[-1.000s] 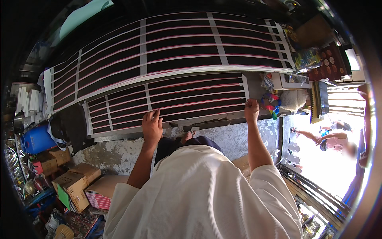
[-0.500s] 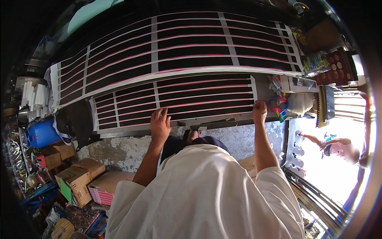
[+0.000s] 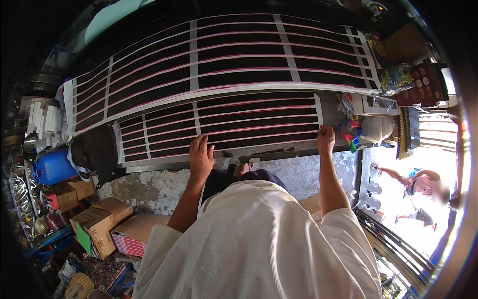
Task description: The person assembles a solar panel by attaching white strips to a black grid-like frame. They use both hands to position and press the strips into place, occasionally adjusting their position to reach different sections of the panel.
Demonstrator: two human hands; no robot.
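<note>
A long black striped sheet (image 3: 249, 130), with white and red lines along it and pale cross bands, lies on the near bench ledge. My left hand (image 3: 201, 157) rests at its front edge near the middle, fingers stretched out and slightly apart, back upward. At the sheet's right end my right hand (image 3: 326, 138) is closed, its fingertips pressed together on the corner; the exact grip is partly hidden. Behind lies a larger stack of similar black striped sheets (image 3: 239, 59), its white layered edge toward me.
Dark cloth (image 3: 94, 152) and a blue container (image 3: 51, 168) stand left, above cardboard boxes (image 3: 94, 229). A ring of multicoloured ribbon or tape (image 3: 348, 130) and a clear bag (image 3: 373, 129) sit right of my right hand. People (image 3: 423, 187) are outside the bright doorway.
My hands keep nearly the same places on the sheet. Outside the doorway, a second person's legs have come into view below the first person.
</note>
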